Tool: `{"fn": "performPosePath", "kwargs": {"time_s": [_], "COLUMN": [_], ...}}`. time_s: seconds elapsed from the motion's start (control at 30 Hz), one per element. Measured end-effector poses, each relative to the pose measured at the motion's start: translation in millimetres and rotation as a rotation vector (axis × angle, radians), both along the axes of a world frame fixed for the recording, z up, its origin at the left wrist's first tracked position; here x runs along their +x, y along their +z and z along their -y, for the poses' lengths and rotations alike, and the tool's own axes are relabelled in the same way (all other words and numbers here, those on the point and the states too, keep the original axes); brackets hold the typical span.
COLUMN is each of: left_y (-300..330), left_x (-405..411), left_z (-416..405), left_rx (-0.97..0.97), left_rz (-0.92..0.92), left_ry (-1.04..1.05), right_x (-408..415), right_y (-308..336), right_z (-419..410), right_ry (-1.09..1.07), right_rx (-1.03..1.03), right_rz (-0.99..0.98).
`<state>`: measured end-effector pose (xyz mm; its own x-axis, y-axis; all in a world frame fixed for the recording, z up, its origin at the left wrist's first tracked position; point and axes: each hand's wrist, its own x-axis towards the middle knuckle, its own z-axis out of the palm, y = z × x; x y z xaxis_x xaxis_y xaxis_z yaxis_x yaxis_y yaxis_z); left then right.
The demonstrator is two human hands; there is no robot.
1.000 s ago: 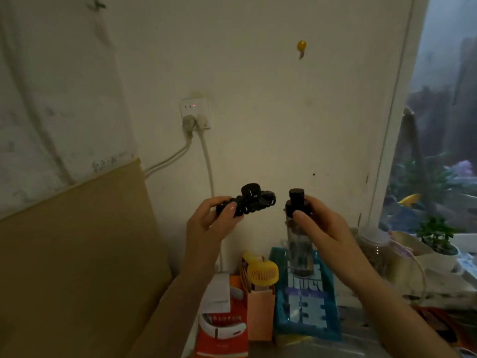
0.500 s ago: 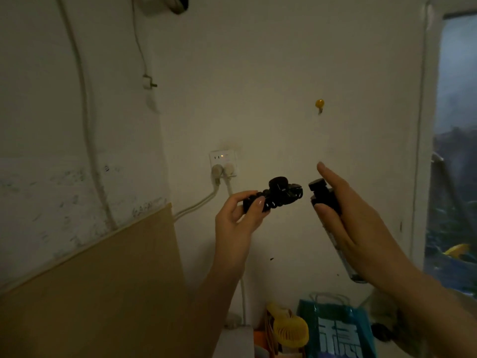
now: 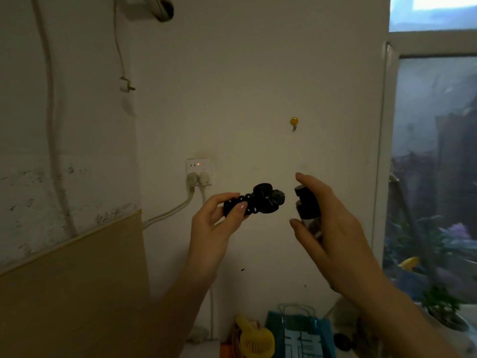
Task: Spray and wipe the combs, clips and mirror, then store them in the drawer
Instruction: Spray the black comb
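The left hand (image 3: 214,223) pinches a black hair clip (image 3: 254,201) by one end, raised before the wall. The right hand (image 3: 333,228) has its grip wrapped around a spray bottle (image 3: 307,209) just beside it, forefinger lifted above the nozzle. Best aim the nozzle squarely at the clip, well off the wall socket (image 3: 198,171), and press briefly.

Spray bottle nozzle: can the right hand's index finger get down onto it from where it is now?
Probably yes. The right hand grips the spray bottle, index finger raised above the black nozzle with nothing between.

dim cream wall (image 3: 245,73), socket (image 3: 198,167), window (image 3: 436,177)
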<state>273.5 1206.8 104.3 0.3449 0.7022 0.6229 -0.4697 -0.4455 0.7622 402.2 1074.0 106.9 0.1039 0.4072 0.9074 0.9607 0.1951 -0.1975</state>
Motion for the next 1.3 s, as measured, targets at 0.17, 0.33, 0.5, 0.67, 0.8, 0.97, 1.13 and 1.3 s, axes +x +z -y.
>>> {"fn": "performPosePath", "kwargs": {"time_s": [0.17,0.33,0.5,0.67,0.8,0.97,1.13,1.3], "left_y": [0.3,0.8,-1.8,-6.1,-10.7,-16.6,-20.5,-21.8], "left_x": [1.7,1.8,2.5,0.3,-3.8,-5.4,-5.2,-5.7], "left_z": [4.7,9.6,11.5,10.5,9.9,7.0,7.8,8.6], "left_rx": [0.002,0.011,0.01,0.002,-0.015,-0.009,0.017,0.04], "left_rz": [0.005,0.003,-0.002,-0.017,-0.02,-0.047,-0.037,-0.031], "left_ry": [-0.019,-0.026,-0.031,-0.05,-0.096,-0.118,-0.139,-0.132], "right_x": [-0.6,-6.0,-4.1,8.4,20.0,25.5,24.4,25.4], "right_y": [0.2,1.0,2.0,0.0,-5.3,-15.5,-23.5,-24.1], "right_z": [2.4,5.3,8.4,13.8,20.9,23.9,23.9,25.0], "right_ry": [-0.047,-0.063,-0.072,-0.054,-0.046,-0.051,-0.009,0.029], "right_rx": [-0.03,-0.072,-0.037,0.026,0.054,-0.011,-0.071,-0.038], "right_rz": [0.029,0.017,-0.001,-0.061,-0.12,-0.129,-0.171,-0.212]}}
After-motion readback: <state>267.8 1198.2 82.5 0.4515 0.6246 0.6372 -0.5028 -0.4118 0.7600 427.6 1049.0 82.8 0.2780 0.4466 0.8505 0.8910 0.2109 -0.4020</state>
